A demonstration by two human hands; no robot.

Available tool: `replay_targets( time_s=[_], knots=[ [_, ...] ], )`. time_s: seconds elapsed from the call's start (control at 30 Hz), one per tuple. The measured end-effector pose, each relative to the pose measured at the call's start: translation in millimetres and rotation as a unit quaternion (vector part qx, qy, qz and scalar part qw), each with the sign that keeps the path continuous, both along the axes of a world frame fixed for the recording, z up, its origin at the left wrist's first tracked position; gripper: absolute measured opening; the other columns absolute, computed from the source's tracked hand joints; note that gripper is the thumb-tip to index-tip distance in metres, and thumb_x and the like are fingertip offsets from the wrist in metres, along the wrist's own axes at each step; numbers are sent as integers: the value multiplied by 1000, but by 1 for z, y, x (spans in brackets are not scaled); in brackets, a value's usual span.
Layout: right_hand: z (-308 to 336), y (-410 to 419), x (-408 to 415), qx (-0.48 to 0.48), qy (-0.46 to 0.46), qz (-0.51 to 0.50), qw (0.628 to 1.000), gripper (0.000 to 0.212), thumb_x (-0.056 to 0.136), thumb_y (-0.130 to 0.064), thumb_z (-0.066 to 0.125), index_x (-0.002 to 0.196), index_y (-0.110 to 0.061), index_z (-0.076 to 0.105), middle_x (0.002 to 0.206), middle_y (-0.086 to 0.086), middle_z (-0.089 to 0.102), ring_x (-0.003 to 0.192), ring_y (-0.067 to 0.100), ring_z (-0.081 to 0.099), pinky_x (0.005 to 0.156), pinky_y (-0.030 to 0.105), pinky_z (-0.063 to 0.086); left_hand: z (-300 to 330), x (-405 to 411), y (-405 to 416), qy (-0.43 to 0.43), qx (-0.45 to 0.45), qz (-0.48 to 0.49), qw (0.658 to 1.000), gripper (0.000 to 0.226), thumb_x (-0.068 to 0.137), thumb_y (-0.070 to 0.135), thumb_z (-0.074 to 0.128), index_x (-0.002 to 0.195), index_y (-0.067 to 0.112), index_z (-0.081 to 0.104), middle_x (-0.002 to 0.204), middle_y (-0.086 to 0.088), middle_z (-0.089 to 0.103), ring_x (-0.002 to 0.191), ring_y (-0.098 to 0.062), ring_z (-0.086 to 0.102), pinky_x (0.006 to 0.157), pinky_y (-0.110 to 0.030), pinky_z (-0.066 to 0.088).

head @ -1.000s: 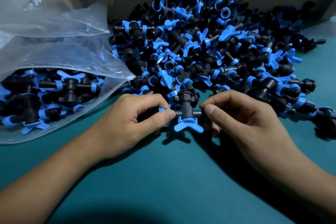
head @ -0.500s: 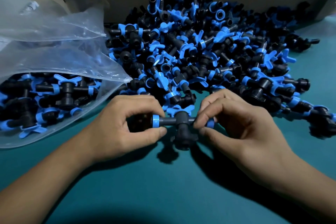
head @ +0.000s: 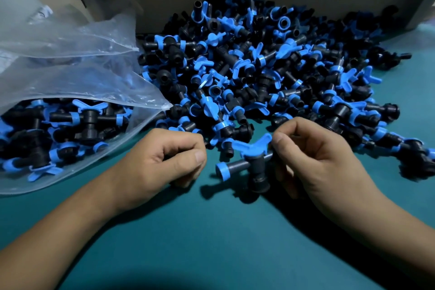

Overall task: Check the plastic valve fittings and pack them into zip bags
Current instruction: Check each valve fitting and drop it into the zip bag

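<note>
Behind, a pile (head: pixel 270 66) of valves crowds the right hand (head: pixel 313 158) pinching one valve (head: pixel 249 162) over the mat (head: pixel 211 242), left hand (head: pixel 164 160) curled empty beside the half-filled bag (head: pixel 70 92).

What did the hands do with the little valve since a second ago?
The left hand let go of the valve fitting and now holds nothing, fingers curled. The right hand alone pinches it and has turned it: the blue handle went from bottom to top. The pile and zip bag stayed put.
</note>
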State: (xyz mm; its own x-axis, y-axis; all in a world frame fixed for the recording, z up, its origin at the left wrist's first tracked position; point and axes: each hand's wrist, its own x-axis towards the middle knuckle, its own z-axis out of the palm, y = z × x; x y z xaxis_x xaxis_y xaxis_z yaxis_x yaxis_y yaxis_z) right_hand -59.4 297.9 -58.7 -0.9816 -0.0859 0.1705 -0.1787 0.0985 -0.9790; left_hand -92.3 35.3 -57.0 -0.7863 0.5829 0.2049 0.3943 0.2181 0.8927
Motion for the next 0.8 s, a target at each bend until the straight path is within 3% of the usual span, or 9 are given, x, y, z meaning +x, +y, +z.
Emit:
replay_targets(
  time_s=[0.1, 0.2, 0.3, 0.37, 0.47, 0.53, 0.63, 0.77, 0.8],
  knots=[
    [-2, 4, -2, 14, -22, -12, 1000, 34, 100, -34, 61, 76, -11, 54, 48, 8, 55, 31, 18, 42, 36, 19, 30, 0, -1, 0, -22, -2, -2, 1000, 35, 96, 36, 52, 75, 10, 62, 63, -6, 57, 56, -8, 54, 60, -17, 43],
    [-3, 5, 0, 15, -41, -9, 999, 43, 103, -35, 53, 73, -6, 49, 41, 12, 46, 29, 20, 44, 35, 20, 31, -2, 1, -2, -29, 9, 1, 1000, 31, 95, 37, 52, 81, 14, 67, 65, -3, 60, 58, -10, 55, 60, -20, 43],
    [-6, 4, 1, 44, -29, -8, 999, 48, 108, -38, 49, 74, -5, 51, 46, 23, 55, 33, 26, 48, 35, 31, 39, -3, 2, 2, -44, 38, 5, 998, 29, 94, 38, 52, 95, 15, 68, 66, -13, 63, 58, -17, 52, 57, -26, 42],
    [-7, 1, 2, 30, -11, -4, 999, 44, 105, -42, 57, 75, -10, 53, 46, 13, 55, 36, 27, 50, 36, 36, 43, -5, 2, 6, -57, 40, -13, 998, 27, 93, 38, 57, 104, 16, 67, 72, -17, 65, 61, -18, 56, 58, -26, 45],
    [-3, -3, 4, -51, 29, 23, 998, 32, 91, -40, 66, 81, -12, 56, 53, 6, 56, 41, 21, 55, 41, 28, 47, -7, 5, 10, -64, 27, -34, 997, 40, 93, 52, 71, 114, 18, 63, 83, -16, 65, 71, -29, 61, 63, -36, 50],
    [-3, -2, 4, -75, 74, 45, 993, 26, 100, -25, 70, 85, -8, 58, 61, 10, 61, 49, 20, 60, 49, 30, 54, -5, 6, 10, -55, 9, -27, 998, 44, 91, 59, 71, 113, 21, 63, 86, -17, 62, 74, -38, 56, 64, -44, 47],
    [-5, 0, 4, -24, 121, 59, 991, 10, 97, -8, 69, 93, -6, 61, 76, 9, 63, 65, 12, 63, 64, 20, 53, -2, 5, 9, -34, -6, -18, 999, 27, 93, 45, 70, 103, 21, 66, 80, -6, 60, 69, -25, 52, 62, -37, 44],
    [-7, -2, 4, -45, 80, 78, 993, 15, 90, -10, 73, 97, -5, 61, 78, 6, 59, 70, 40, 59, 66, 26, 54, 0, 6, 11, -1, -14, -1, 1000, 17, 93, 39, 70, 96, 22, 71, 77, -1, 63, 66, -23, 55, 61, -41, 44],
    [-7, -2, 3, -38, 68, 80, 994, 16, 89, -12, 73, 98, -6, 62, 79, 4, 59, 70, 39, 58, 66, 27, 54, 0, 5, 11, 0, -15, 1, 1000, 16, 93, 39, 70, 95, 23, 71, 77, -2, 64, 66, -23, 55, 61, -41, 45]
  ],
)
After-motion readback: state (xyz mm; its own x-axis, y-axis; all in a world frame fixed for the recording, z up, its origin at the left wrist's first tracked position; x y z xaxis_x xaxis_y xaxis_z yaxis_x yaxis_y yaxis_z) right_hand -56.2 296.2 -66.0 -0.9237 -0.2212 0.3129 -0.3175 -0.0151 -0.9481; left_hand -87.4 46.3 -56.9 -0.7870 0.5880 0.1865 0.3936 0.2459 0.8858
